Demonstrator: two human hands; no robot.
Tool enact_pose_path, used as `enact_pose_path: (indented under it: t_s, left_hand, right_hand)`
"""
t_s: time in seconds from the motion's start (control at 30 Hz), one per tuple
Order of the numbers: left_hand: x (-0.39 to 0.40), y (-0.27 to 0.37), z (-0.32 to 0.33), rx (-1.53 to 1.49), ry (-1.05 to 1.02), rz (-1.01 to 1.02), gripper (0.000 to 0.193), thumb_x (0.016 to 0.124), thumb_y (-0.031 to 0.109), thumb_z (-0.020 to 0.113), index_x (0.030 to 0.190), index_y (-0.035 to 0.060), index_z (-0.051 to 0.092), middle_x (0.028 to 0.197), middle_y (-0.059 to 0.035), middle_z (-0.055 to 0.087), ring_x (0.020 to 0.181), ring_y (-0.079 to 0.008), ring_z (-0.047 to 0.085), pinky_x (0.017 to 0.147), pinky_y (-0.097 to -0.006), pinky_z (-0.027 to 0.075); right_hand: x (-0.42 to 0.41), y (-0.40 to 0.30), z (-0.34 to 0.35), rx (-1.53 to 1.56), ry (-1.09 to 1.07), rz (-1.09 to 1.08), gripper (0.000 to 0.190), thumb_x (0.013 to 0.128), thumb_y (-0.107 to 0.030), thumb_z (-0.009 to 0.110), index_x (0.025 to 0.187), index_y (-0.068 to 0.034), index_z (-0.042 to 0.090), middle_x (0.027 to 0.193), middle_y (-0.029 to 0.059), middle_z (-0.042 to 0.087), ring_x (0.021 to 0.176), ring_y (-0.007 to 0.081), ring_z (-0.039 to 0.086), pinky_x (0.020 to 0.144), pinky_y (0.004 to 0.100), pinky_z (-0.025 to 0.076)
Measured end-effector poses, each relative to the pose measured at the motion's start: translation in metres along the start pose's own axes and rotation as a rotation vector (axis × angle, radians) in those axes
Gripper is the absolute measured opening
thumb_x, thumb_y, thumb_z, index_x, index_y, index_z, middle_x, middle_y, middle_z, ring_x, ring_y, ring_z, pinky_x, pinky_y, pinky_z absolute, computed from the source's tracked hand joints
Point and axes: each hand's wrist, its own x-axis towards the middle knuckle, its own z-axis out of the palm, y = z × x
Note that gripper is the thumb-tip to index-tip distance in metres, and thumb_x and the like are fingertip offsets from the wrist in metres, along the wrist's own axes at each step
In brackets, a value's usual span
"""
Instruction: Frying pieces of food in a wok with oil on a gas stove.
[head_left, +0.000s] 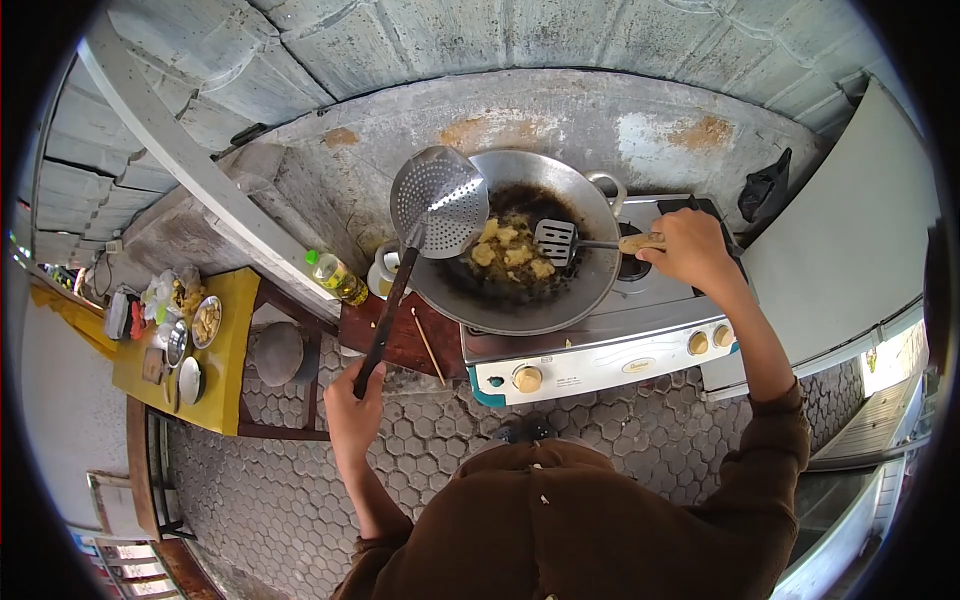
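My left hand (354, 409) grips the dark handle of a perforated metal skimmer (439, 199), whose round head hangs over the left rim of a large metal wok (525, 321). In my right hand (690, 251) is the wooden handle of a slotted metal spatula (556, 241). The spatula's blade is inside the wok, at the right edge of several pieces of battered food (516, 257) in bubbling dark oil. The wok sits on the left side of a gas stove (592, 375).
Left of the stove, an oil bottle (337, 277), a white container (382, 270) and a thin wooden stick (428, 346) are on or near a red-brown surface (397, 330). A yellow table (232, 360) at far left holds bowls and a plate of food (206, 322). A wall stands behind the stove.
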Motion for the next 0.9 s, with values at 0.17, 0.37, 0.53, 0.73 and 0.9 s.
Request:
enact_pose_path:
  t_s: [0.17, 0.37, 0.53, 0.73, 0.9]
  left_hand:
    - [0.001, 0.001, 0.001, 0.019, -0.014, 0.013, 0.022, 0.086, 0.019, 0.061, 0.087, -0.0027, 0.062, 0.055, -0.0028, 0.045, 0.052, -0.0077, 0.037, 0.047, -0.0275, 0.031]
    - [-0.003, 0.011, 0.004, 0.066, -0.003, -0.011, 0.022, 0.086, 0.019, 0.061, 0.087, -0.0033, 0.061, 0.054, -0.0079, 0.046, 0.050, -0.0107, 0.038, 0.047, -0.0294, 0.033]
    - [-0.002, 0.016, 0.008, 0.130, 0.038, 0.025, 0.022, 0.085, 0.019, 0.060, 0.089, -0.0023, 0.062, 0.058, -0.0160, 0.053, 0.047, -0.0212, 0.048, 0.050, -0.0324, 0.039]
    - [-0.001, 0.020, 0.011, 0.214, 0.033, -0.002, 0.024, 0.085, 0.021, 0.060, 0.094, -0.0005, 0.064, 0.068, -0.0194, 0.060, 0.059, -0.0334, 0.060, 0.056, -0.0366, 0.044]
    - [0.000, 0.022, 0.017, 0.244, 0.028, 0.010, 0.024, 0.085, 0.022, 0.060, 0.094, 0.0003, 0.064, 0.074, -0.0209, 0.062, 0.071, -0.0386, 0.061, 0.062, -0.0405, 0.046]
  right_hand:
    - [0.002, 0.012, -0.016, -0.009, -0.003, -0.004, 0.034, 0.067, -0.035, 0.076, 0.076, -0.004, 0.069, 0.069, 0.0144, 0.065, 0.067, 0.0297, 0.065, 0.063, 0.0377, 0.050]
    - [0.001, 0.026, 0.000, 0.169, -0.138, 0.118, 0.038, 0.064, -0.036, 0.077, 0.076, 0.000, 0.070, 0.069, 0.0164, 0.065, 0.066, 0.0305, 0.065, 0.064, 0.0366, 0.050]
    - [0.001, 0.038, 0.039, 0.325, -0.183, 0.082, 0.040, 0.064, -0.038, 0.076, 0.076, 0.000, 0.070, 0.065, 0.0173, 0.063, 0.063, 0.0301, 0.064, 0.062, 0.0357, 0.050]
    - [-0.003, 0.029, 0.076, 0.521, -0.215, 0.056, 0.044, 0.068, -0.045, 0.073, 0.070, -0.001, 0.070, 0.055, 0.0137, 0.060, 0.054, 0.0257, 0.061, 0.054, 0.0341, 0.046]
    - [-0.014, 0.018, 0.092, 0.561, -0.075, 0.041, 0.046, 0.070, -0.048, 0.072, 0.068, -0.002, 0.069, 0.049, 0.0096, 0.056, 0.045, 0.0213, 0.056, 0.048, 0.0317, 0.043]
